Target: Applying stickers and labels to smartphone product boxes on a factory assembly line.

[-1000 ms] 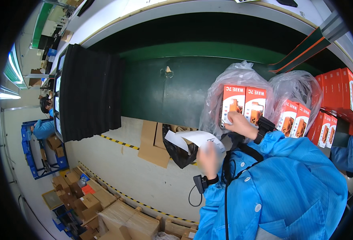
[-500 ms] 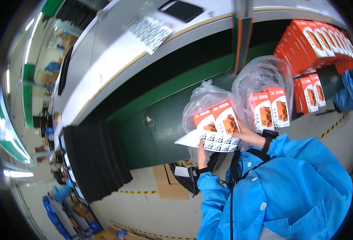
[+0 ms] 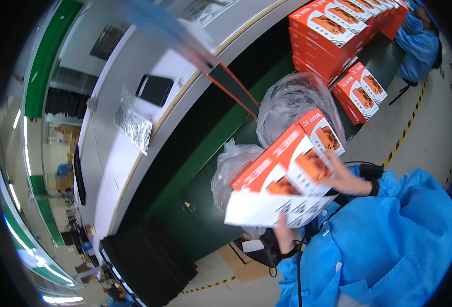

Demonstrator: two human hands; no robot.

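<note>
My left hand (image 3: 284,236) is closed on the near edge of a white label sheet (image 3: 251,209), thumb on top. Rows of black triangular labels cover its right part. The sheet overlaps the lower fronts of two red-and-white boxes (image 3: 310,162), each with an orange product picture. My right hand (image 3: 349,178) grips the right side of the nearer box, its fingers slightly blurred. Just behind stands another red-and-white box (image 3: 324,134), partly covered by the front pair. Clear plastic bags (image 3: 234,162) lie around the boxes.
A tall stack of red boxes (image 3: 318,46) and a smaller group (image 3: 356,97) stand at the far right, near a co-worker's blue sleeve (image 3: 415,48). A post (image 3: 231,84) rises by the white bench edge. On that bench lie a black phone-like slab (image 3: 154,90) and a silvery bag (image 3: 134,125).
The view has turned, so the scene appears rotated. The two front boxes now overlap the boxes behind on the right. My right hand has shifted along the box's side; the left still holds the sheet.
</note>
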